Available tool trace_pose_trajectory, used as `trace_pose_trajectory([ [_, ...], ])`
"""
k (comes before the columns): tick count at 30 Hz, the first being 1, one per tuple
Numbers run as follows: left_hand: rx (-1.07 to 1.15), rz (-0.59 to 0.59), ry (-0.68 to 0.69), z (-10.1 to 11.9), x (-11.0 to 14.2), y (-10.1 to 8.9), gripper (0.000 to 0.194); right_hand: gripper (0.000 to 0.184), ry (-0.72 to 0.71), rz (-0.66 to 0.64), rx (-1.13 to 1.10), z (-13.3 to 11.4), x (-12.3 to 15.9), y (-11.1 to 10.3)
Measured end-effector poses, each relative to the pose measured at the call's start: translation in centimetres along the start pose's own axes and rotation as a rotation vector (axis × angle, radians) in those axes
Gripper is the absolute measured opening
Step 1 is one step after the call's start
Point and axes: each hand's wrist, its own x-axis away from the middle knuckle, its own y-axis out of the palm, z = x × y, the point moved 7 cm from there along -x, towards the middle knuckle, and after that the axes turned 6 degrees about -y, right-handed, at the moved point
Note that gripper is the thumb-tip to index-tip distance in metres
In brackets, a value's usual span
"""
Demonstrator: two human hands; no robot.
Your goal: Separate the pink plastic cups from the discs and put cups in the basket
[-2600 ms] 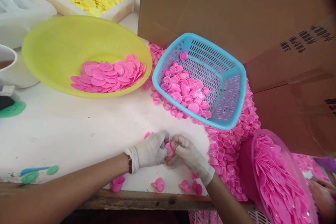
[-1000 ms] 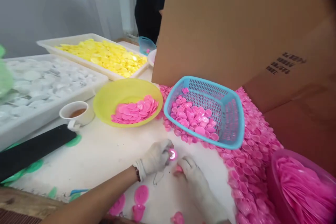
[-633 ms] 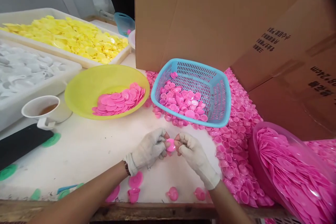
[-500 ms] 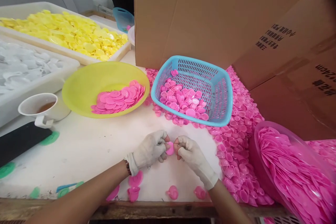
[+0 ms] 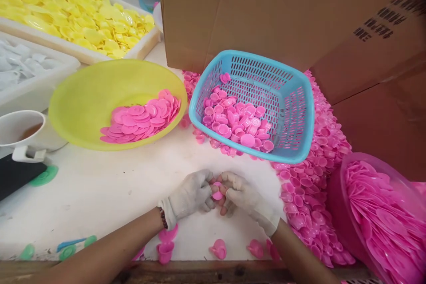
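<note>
Both hands wear off-white gloves with bare fingertips. Between them is a small pink round plastic piece (image 5: pixel 217 191), its flat face turned up. My left hand (image 5: pixel 193 193) pinches its left side between thumb and fingers. From the other side, the thumb and fingertips of my right hand (image 5: pixel 244 197) close on its right edge. A blue slotted basket (image 5: pixel 297 117) beyond the hands holds many small pink toy cups (image 5: pixel 233 117). Near the table's front edge lie a few loose pink toy cups, one (image 5: pixel 218 248) just below the hands.
A yellow bowl (image 5: pixel 83 93) of pink discs (image 5: pixel 140 117) stands left of the basket. Loose pink cups (image 5: pixel 309 191) pile along the right, beside a pink tub (image 5: pixel 339 195) of flat pieces. A mug (image 5: pixel 49 135), trays of yellow pieces (image 5: pixel 80 13) and cardboard boxes (image 5: pixel 266 13) surround the table.
My right hand has come closer to my left, and its fingers now meet the pink piece's edge. The camera view has shifted downward and nearer.
</note>
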Motion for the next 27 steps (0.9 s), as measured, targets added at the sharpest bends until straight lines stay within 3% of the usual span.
trace_pose_trajectory([
  [5, 0.021, -0.035, 0.007, -0.5, -0.6, 0.1, 0.017, 0.028, 0.028, -0.041, -0.039, 0.4, -0.1, 0.0],
  [13, -0.192, 0.051, 0.082, 0.5, -0.4, -0.5, 0.007, 0.026, 0.036, -0.042, -0.053, 0.7, -0.3, 0.0],
  [17, -0.242, -0.019, 0.125, 1.0, 0.0, -0.2, 0.017, 0.026, 0.029, -0.021, -0.045, 0.4, -0.2, -0.1],
  [23, -0.301, -0.003, 0.069, 0.2, -0.4, 0.1, 0.019, 0.025, -0.027, 0.009, -0.001, 0.3, -0.3, 0.2],
  [27, -0.258, 0.003, 0.135, 0.4, 0.1, -0.2, 0.025, 0.022, -0.084, 0.038, 0.005, 0.5, -0.2, 0.7],
])
